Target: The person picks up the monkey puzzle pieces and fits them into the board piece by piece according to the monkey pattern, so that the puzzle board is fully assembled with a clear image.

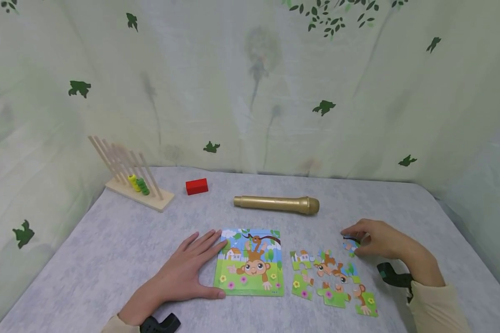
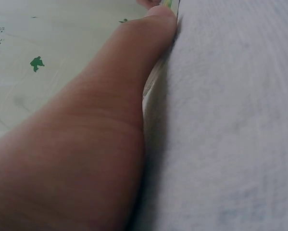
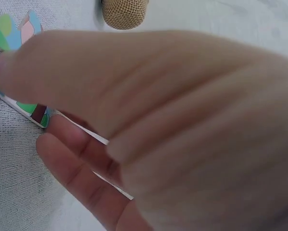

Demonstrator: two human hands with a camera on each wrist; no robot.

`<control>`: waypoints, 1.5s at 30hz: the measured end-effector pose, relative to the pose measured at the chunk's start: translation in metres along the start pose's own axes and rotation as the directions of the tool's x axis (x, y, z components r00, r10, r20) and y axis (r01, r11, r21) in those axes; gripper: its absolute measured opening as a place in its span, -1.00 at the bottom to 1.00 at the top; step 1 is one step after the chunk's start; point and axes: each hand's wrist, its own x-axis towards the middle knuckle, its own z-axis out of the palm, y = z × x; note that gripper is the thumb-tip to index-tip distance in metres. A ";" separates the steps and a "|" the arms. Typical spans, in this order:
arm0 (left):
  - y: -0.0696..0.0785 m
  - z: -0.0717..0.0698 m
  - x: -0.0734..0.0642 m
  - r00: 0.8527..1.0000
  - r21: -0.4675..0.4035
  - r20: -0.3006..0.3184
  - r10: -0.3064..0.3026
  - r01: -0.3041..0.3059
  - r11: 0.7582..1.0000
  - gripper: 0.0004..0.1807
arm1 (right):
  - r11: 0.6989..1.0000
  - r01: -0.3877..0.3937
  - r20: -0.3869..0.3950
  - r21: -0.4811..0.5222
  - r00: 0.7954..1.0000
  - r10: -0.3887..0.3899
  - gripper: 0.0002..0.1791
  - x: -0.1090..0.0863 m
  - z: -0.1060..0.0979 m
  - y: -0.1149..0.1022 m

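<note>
My left hand point(image 1: 191, 263) rests spread on the table, its fingertips and thumb at the left edge of a square monkey puzzle board point(image 1: 250, 282). The left wrist view is mostly filled by that hand point(image 2: 110, 96), with a sliver of the board beyond the thumb. To the right, my right hand point(image 1: 383, 238) pinches a puzzle piece point(image 1: 349, 245) with blue sky and a dark branch, low over the table. In the right wrist view the thumb covers the middle of that piece point(image 3: 38, 114). Several loose pieces point(image 1: 335, 297) lie between the board and my right hand.
A gold microphone point(image 1: 275, 204) lies behind the board. Farther left are a red block point(image 1: 196, 186) and a wooden peg stand point(image 1: 150, 200) with yellow and green beads. A leaf-patterned cloth point(image 1: 250, 92) hangs behind the table.
</note>
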 end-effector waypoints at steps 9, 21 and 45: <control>-0.001 0.000 0.001 1.000 0.007 -0.001 0.004 -0.004 1.000 0.28 | 1.000 0.022 -0.006 -0.023 1.000 -0.022 -0.50 0.001 0.000 0.001; -0.001 -0.001 0.001 1.000 0.008 -0.007 0.013 -0.013 1.000 0.28 | 0.997 0.006 -0.010 -0.077 1.000 -0.007 -0.46 0.004 -0.004 -0.004; 0.001 -0.001 0.001 1.000 -0.012 0.012 -0.001 0.001 1.000 0.27 | 0.984 0.159 -0.068 -0.081 0.984 -0.164 -0.45 0.007 0.006 -0.025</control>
